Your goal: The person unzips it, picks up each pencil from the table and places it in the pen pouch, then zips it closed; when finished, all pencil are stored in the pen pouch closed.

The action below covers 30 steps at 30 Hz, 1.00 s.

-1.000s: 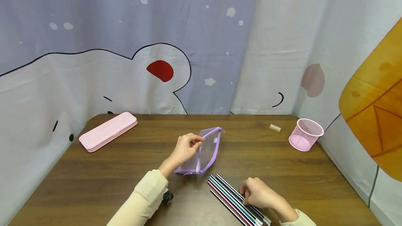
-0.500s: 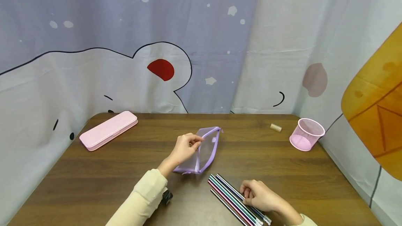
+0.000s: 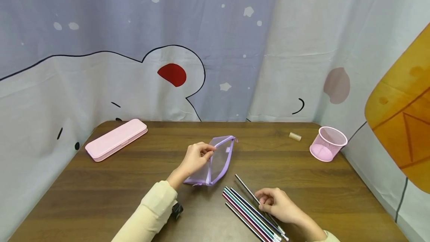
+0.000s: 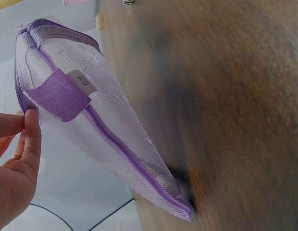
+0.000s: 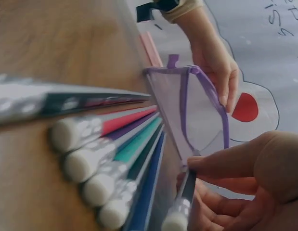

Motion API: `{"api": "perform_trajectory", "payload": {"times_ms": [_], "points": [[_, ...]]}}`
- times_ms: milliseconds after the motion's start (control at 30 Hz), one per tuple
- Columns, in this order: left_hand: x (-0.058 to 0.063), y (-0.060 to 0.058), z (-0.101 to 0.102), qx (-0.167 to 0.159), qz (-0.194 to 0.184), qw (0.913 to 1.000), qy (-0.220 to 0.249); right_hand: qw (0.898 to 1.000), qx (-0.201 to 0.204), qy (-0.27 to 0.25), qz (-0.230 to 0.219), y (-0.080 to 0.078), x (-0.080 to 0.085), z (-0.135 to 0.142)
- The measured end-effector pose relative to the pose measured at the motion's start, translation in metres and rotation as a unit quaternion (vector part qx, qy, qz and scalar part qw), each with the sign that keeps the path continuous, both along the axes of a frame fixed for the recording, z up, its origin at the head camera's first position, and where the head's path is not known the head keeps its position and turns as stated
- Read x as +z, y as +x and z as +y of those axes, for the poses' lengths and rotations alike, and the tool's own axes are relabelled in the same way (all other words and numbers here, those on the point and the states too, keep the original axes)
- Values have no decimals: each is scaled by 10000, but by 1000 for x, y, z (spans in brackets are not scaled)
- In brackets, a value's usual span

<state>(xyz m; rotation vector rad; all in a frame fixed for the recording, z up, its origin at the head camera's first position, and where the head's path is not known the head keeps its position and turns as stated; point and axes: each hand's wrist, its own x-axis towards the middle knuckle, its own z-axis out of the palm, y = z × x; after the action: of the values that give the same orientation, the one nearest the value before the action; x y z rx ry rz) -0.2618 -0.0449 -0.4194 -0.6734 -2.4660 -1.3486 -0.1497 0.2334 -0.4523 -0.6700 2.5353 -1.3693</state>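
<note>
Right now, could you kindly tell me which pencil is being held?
The dark pencil pinched by the right hand; the other pencils lie ungripped on the table.

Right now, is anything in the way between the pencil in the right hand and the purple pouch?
Nothing visible. Only tabletop lies between the far end of the held pencil and the purple pouch. The other pencils lie left of it, outside that gap.
</note>
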Motion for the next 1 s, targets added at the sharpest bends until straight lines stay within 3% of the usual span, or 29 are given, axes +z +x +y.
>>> {"api": "perform_trajectory", "payload": {"times_ms": [200, 433, 700, 1000], "points": [[-1, 0, -2, 58, -4, 10000, 16, 9957, -621, -657, 192, -10, 10, -7], [0, 0, -2, 99, 140, 9998, 87, 9739, -1630, -1570, 197, -26, 20, -24], [0, 0, -4, 229, 198, 9993, 236, 9618, -1409, -2262, 629, -32, 30, -44], [2, 0, -6, 236, 190, 9990, 320, 9572, -1968, -2116, -133, -36, 38, -58]]}}
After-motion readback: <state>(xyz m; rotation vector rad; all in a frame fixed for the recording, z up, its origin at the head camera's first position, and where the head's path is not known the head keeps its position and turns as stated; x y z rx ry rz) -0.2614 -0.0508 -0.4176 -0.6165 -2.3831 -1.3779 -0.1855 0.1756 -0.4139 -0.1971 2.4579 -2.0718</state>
